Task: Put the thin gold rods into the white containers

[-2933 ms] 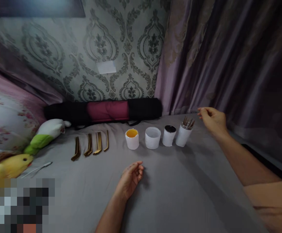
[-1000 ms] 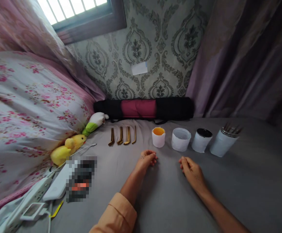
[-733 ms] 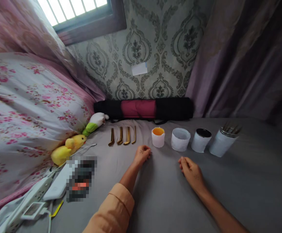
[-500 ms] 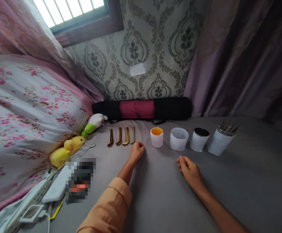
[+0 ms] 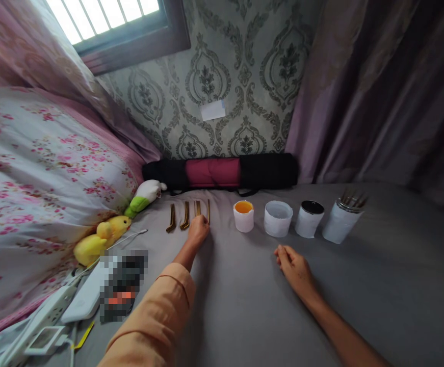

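My left hand (image 5: 199, 230) is closed, its fingers curled down at the lower ends of a third group of thin gold bent straws (image 5: 197, 208) and a single gold straw (image 5: 208, 209). What its fingertips hold is hidden. To its left lie two more bundles of gold bent straws (image 5: 184, 216), their short ends toward me. My right hand (image 5: 293, 267) hovers or rests with curled fingers and thumb together, nothing visible in them. Beyond it stand a white-wrapped cup with an orange inside (image 5: 243, 219) and a wider white tub (image 5: 278, 224).
Right of the tub are a black-topped white container (image 5: 309, 221) and a white jar of thin brown sticks (image 5: 340, 224). A black and maroon roll bag (image 5: 214, 172) lies along the wall. At left are plush toys (image 5: 103, 239), a power strip (image 5: 42, 323) and cables.
My left hand has moved forward and left, onto the lower ends of the right-hand gold straws. My right hand keeps nearly the same place and closed pose. The view has shifted slightly.
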The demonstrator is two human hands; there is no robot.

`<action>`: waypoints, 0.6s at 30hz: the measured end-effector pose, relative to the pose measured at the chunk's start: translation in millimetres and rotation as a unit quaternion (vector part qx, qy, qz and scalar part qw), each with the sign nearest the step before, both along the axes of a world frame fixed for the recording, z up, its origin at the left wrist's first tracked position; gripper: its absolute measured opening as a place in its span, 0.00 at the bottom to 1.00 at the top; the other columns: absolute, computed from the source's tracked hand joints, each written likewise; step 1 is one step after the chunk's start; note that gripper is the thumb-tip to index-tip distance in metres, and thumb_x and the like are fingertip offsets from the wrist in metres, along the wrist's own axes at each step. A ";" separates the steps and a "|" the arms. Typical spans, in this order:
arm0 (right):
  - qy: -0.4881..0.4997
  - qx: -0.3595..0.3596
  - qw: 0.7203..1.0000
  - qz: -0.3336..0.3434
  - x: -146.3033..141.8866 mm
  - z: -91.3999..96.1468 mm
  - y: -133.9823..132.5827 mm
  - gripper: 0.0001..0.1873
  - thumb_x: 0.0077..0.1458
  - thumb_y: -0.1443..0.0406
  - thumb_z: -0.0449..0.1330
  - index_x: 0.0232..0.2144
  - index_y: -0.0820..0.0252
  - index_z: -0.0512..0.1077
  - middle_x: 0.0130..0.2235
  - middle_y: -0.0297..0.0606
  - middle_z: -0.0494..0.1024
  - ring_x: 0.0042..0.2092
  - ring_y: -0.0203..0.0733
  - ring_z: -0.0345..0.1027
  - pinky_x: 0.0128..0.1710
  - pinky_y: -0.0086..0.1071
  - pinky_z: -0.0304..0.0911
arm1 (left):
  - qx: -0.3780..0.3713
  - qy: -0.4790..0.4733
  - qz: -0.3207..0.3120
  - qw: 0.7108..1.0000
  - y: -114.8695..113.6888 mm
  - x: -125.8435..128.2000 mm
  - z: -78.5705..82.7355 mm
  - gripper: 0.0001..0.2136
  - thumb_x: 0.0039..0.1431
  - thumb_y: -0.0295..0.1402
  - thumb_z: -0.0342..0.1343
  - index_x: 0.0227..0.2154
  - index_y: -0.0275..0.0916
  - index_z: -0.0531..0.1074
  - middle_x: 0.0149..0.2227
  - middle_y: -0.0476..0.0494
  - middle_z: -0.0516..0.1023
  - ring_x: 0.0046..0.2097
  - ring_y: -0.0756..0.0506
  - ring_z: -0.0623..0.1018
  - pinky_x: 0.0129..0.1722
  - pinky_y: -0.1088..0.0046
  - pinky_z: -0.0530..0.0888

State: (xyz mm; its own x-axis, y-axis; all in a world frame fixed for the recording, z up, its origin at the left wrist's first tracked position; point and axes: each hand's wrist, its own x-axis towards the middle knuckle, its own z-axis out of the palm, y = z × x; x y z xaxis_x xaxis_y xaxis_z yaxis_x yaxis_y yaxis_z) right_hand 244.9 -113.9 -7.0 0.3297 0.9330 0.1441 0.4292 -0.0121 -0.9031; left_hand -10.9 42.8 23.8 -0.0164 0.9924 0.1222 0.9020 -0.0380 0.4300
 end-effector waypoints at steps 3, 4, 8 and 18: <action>-0.010 0.001 1.000 -0.002 0.2 -2.2 1.1 0.22 0.52 0.52 0.43 0.25 0.61 0.67 0.21 0.35 0.67 0.23 0.36 0.62 0.23 0.27 0.57 | -0.003 0.028 -0.004 1.000 4.2 -4.1 -1.0 0.11 0.47 0.23 0.47 0.31 0.35 0.72 0.37 0.39 0.73 0.41 0.46 0.71 0.37 0.75 0.64; -0.013 0.000 1.000 -0.003 0.1 -2.3 1.3 0.22 0.52 0.52 0.43 0.25 0.61 0.67 0.21 0.35 0.67 0.23 0.36 0.62 0.23 0.27 0.57 | -0.004 0.036 -0.006 0.999 5.3 -4.8 -1.7 0.11 0.47 0.23 0.46 0.31 0.35 0.72 0.37 0.39 0.73 0.41 0.47 0.71 0.38 0.75 0.64; -0.020 -0.002 1.000 -0.009 0.0 -1.9 1.4 0.22 0.52 0.51 0.43 0.24 0.61 0.67 0.20 0.35 0.68 0.23 0.36 0.63 0.23 0.27 0.57 | -0.008 0.061 -0.012 0.998 8.6 -5.0 -4.7 0.11 0.48 0.24 0.46 0.32 0.36 0.72 0.37 0.39 0.73 0.42 0.46 0.71 0.38 0.75 0.64; -0.022 -0.005 1.000 -0.009 0.1 -1.1 0.6 0.22 0.52 0.52 0.43 0.24 0.61 0.67 0.20 0.36 0.68 0.23 0.36 0.62 0.23 0.27 0.56 | -0.014 0.091 -0.019 0.996 9.9 -0.7 -7.2 0.10 0.49 0.26 0.47 0.33 0.35 0.72 0.38 0.39 0.73 0.42 0.46 0.71 0.38 0.76 0.65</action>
State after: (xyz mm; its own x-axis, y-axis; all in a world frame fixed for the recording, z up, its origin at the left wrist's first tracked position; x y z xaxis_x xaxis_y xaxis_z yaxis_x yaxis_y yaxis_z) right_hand 244.9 -113.3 -8.2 0.3401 0.9282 0.1507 0.4689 -0.0285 -0.8828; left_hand -11.6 52.7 16.6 0.0418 0.9948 0.0926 0.9633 -0.0648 0.2607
